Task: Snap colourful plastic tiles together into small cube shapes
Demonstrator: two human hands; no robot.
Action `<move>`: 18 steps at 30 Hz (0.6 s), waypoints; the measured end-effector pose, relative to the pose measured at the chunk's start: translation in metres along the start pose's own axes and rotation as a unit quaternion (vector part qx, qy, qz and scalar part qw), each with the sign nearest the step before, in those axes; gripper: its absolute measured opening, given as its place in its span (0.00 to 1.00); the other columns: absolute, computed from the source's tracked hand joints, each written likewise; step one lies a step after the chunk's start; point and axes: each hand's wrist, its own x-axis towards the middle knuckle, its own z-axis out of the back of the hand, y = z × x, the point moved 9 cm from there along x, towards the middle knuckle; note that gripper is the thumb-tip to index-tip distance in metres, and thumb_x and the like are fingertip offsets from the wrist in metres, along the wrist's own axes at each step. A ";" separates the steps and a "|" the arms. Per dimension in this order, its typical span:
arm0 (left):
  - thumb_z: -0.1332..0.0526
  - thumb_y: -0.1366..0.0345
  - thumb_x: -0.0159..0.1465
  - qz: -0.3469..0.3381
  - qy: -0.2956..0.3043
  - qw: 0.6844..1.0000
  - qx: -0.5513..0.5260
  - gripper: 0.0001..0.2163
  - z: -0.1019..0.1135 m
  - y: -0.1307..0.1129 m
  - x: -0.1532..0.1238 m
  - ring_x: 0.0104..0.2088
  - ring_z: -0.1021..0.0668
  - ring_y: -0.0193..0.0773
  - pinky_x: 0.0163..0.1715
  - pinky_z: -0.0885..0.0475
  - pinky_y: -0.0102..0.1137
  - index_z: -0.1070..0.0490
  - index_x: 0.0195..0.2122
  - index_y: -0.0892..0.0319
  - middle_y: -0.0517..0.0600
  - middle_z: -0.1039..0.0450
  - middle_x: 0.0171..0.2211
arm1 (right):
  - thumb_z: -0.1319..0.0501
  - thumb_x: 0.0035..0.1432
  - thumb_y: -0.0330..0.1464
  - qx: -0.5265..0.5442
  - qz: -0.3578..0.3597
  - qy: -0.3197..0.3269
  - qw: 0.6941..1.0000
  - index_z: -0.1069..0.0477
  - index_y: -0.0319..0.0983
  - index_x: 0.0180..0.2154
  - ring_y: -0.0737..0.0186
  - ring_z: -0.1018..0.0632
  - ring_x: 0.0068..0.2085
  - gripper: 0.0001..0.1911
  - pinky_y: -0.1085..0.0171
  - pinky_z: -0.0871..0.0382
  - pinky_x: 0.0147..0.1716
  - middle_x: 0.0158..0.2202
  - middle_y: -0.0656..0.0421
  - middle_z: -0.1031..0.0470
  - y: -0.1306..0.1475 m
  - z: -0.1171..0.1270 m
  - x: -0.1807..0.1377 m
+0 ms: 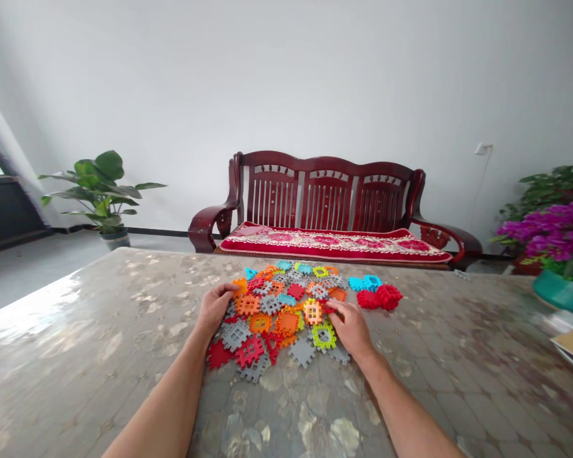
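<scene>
A loose pile of notched plastic interlocking tiles (286,323) in orange, grey, red, green and blue lies on the table. At the pile's left edge, my left hand (214,308) pinches an orange interlocking tile (240,287) between thumb and fingers. Across from it, my right hand (352,326) reaches in from the right with curled fingers, its tips on a red interlocking tile (325,306) partly hidden among the others. Close by the right hand are a green square frame tile (323,336) and a light-orange window tile (312,312).
Right of the pile sit joined red pieces (389,296) and joined blue pieces (372,282). A patterned cover lies over the table (124,356). Purple flowers in a teal pot (561,294) stand at the right edge. Behind is a wooden bench (325,191); a potted plant (107,191) is left.
</scene>
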 end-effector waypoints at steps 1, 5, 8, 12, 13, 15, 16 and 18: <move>0.40 0.57 0.45 -0.001 0.000 1.000 0.001 0.13 0.000 0.000 0.000 0.27 0.24 0.37 0.29 0.30 0.29 0.24 0.29 0.58 0.45 0.22 0.25 | 0.45 0.56 0.34 0.006 -0.008 -0.009 1.000 0.21 0.42 0.42 0.55 0.23 0.48 0.16 0.54 0.31 0.53 0.44 0.55 0.19 -0.003 0.001 0.000; 0.40 0.55 0.46 -0.007 0.005 1.000 0.001 0.14 0.002 0.002 0.000 0.27 0.24 0.37 0.30 0.29 0.29 0.25 0.30 0.58 0.46 0.22 0.25 | 0.47 0.60 0.41 0.029 -0.086 -0.058 0.994 0.22 0.41 0.46 0.54 0.21 0.45 0.21 0.57 0.29 0.47 0.43 0.52 0.19 -0.025 0.010 0.000; 0.40 0.54 0.47 -0.014 0.008 1.000 0.017 0.15 0.001 0.003 0.001 0.28 0.23 0.38 0.31 0.29 0.30 0.24 0.31 0.59 0.46 0.22 0.27 | 0.48 0.59 0.43 0.065 -0.126 -0.087 0.986 0.25 0.40 0.50 0.54 0.20 0.45 0.24 0.56 0.28 0.47 0.45 0.52 0.19 -0.040 0.017 0.000; 0.41 0.55 0.49 -0.042 0.010 0.996 0.076 0.15 -0.001 0.003 0.005 0.31 0.22 0.40 0.36 0.28 0.32 0.23 0.31 0.58 0.47 0.20 0.29 | 0.49 0.58 0.45 0.095 -0.137 -0.092 0.982 0.26 0.36 0.51 0.51 0.20 0.44 0.27 0.53 0.27 0.47 0.45 0.49 0.20 -0.050 0.020 0.002; 0.42 0.55 0.49 -0.046 0.013 0.995 0.091 0.14 -0.002 0.004 0.006 0.32 0.22 0.40 0.37 0.28 0.32 0.23 0.31 0.57 0.47 0.20 0.29 | 0.49 0.58 0.44 0.096 -0.131 -0.090 0.983 0.25 0.36 0.50 0.51 0.20 0.45 0.27 0.52 0.28 0.48 0.46 0.48 0.20 -0.050 0.019 0.003; 0.43 0.56 0.50 -0.050 0.020 0.992 0.115 0.14 -0.004 0.005 0.008 0.33 0.21 0.41 0.39 0.28 0.33 0.23 0.31 0.57 0.48 0.20 0.30 | 0.47 0.57 0.43 0.088 -0.113 -0.087 0.986 0.24 0.37 0.48 0.51 0.22 0.49 0.25 0.52 0.30 0.51 0.48 0.49 0.21 -0.048 0.019 0.004; 0.43 0.57 0.50 -0.051 0.024 0.991 0.124 0.14 -0.005 0.005 0.008 0.34 0.21 0.42 0.39 0.28 0.33 0.23 0.31 0.56 0.48 0.20 0.31 | 0.46 0.56 0.42 0.080 -0.106 -0.088 0.987 0.24 0.37 0.48 0.51 0.22 0.50 0.24 0.52 0.31 0.53 0.49 0.49 0.21 -0.046 0.019 0.004; 0.44 0.57 0.51 -0.056 0.026 0.988 0.141 0.13 -0.006 0.003 0.008 0.35 0.21 0.42 0.41 0.28 0.34 0.23 0.31 0.55 0.48 0.19 0.32 | 0.45 0.55 0.42 0.062 -0.101 -0.084 0.989 0.24 0.37 0.48 0.51 0.23 0.51 0.24 0.52 0.31 0.53 0.49 0.48 0.22 -0.044 0.018 0.004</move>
